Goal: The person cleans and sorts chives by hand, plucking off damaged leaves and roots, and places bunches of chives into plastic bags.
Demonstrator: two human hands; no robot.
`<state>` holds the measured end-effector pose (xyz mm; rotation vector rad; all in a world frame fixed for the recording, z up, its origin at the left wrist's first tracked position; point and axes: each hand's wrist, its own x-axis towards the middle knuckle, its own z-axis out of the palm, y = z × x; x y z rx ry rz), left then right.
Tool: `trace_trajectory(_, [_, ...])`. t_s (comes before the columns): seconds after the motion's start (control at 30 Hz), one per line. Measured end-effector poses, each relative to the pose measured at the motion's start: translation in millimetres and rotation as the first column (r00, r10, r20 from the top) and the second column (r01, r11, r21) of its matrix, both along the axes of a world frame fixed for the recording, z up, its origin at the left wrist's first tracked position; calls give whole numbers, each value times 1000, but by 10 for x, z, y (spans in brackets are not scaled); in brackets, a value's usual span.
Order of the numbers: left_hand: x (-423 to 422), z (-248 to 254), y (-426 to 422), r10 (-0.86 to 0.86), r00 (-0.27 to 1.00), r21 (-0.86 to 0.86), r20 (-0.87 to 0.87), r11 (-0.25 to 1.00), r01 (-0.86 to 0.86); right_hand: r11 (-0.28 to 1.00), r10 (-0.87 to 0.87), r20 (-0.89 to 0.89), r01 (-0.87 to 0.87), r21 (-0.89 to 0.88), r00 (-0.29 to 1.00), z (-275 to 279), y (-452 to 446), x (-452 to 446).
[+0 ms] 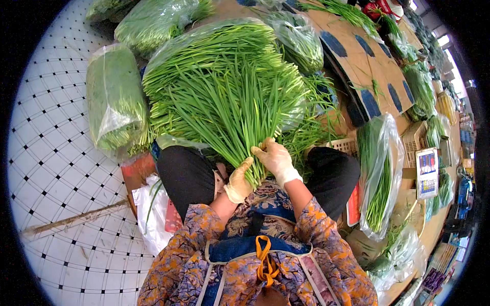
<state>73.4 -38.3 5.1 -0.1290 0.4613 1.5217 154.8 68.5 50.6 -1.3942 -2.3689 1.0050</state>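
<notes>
Both of my hands wear pale gloves and meet at the stem ends of a fanned bunch of long green leaves (229,112) above my lap. My left hand (239,182) wraps round the lower stems from the left. From the right, my right hand (277,160) closes on the stems a little higher, its thumb and fingers at their edge. The bunch's leaves spread up and away over a large pile of the same greens (204,46), which lies partly in clear plastic. Where the leaves overlap, bunch and pile are hard to tell apart.
Bagged greens (115,102) lie left of the pile, on the tiled floor (56,168). More bagged greens (378,176) stand at the right, near a plastic crate (413,140). Cardboard (352,51) covers the upper right. A white plastic bag (153,217) is by my left knee.
</notes>
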Motion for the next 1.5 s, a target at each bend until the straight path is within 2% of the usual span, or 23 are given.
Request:
trace_trajectory(0.03, [23,11,8,35,999,-74,12,997,-34,991,55,91,-66,119,994,-50,35,-12])
trace_trajectory(0.1, [29,41,28,67,998,-144,18,987,-64,994,84,96,-90,61,992,-41,89,-11])
trace_trajectory(0.17, [11,66,5,52,997,-68,-53,996,-56,948,-55,-84,26,-317,995,61,79,22])
trace_trajectory(0.2, [-8,94,1,17,998,16,-67,1000,-16,894,-177,-173,85,-439,969,-178,94,73])
trace_trajectory(0.23, [-4,94,-1,20,998,12,-64,1000,-20,817,-288,-238,108,-567,928,-101,92,102])
trace_trajectory(0.3, [0,98,1,-18,991,-50,-130,999,12,934,-284,-302,191,-302,910,-393,148,194])
trace_trajectory(0.37, [-1,98,-5,-23,992,-74,-127,997,13,913,-297,-261,193,-359,918,54,123,177])
trace_trajectory(0.43, [-14,111,9,-12,993,-12,-116,1000,11,935,-102,-174,34,-354,979,316,82,182])
trace_trajectory(0.47, [-2,123,1,30,996,-54,-88,998,-35,983,64,-119,-83,-166,991,72,88,223])
trace_trajectory(0.5, [11,161,14,27,996,-54,-88,998,-32,982,153,46,-146,-122,987,294,32,170])
trace_trajectory(0.57, [29,202,39,99,994,-102,35,990,-95,965,263,184,-257,-56,947,64,-38,161])
trace_trajectory(0.6, [7,160,15,75,997,-39,-13,996,-76,958,286,176,-277,-75,942,67,-46,160])
trace_trajectory(0.7, [-6,60,-5,55,998,-80,-2,995,-55,965,236,86,-223,-140,968,-6,-35,209])
trace_trajectory(0.73, [11,61,1,45,995,-82,-91,995,-53,976,193,91,-182,-120,977,-51,-53,212])
trace_trajectory(0.77, [15,25,-1,46,995,-82,-91,995,-54,976,194,92,-182,-120,977,-89,-76,223])
trace_trajectory(0.83, [28,-44,17,-38,923,-146,-382,989,-20,978,196,42,-198,58,980,-120,-116,225])
trace_trajectory(1.03, [23,15,18,16,935,-185,-355,979,-87,988,149,125,-143,-60,981,-85,-60,197])
trace_trajectory(1.1, [36,78,18,78,962,-273,-261,950,-151,995,-25,30,28,-93,999,-77,-66,216])
trace_trajectory(1.13, [27,34,11,81,962,-273,-261,950,-154,972,-66,19,69,-225,998,-102,-31,241])
trace_trajectory(1.23, [-17,-147,-20,45,989,-258,-140,963,-81,958,-157,-74,134,-252,985,-141,-68,235])
trace_trajectory(1.27, [-21,-199,-35,18,988,-243,-153,968,-55,990,-107,-110,96,-101,988,-122,-98,252])
trace_trajectory(1.4, [7,-45,-19,12,978,-261,-208,963,-67,984,8,82,6,-180,997,97,-88,108])
trace_trajectory(1.5, [21,-44,-17,23,972,-252,-235,964,-83,987,70,138,-48,-152,988,-4,-21,51])
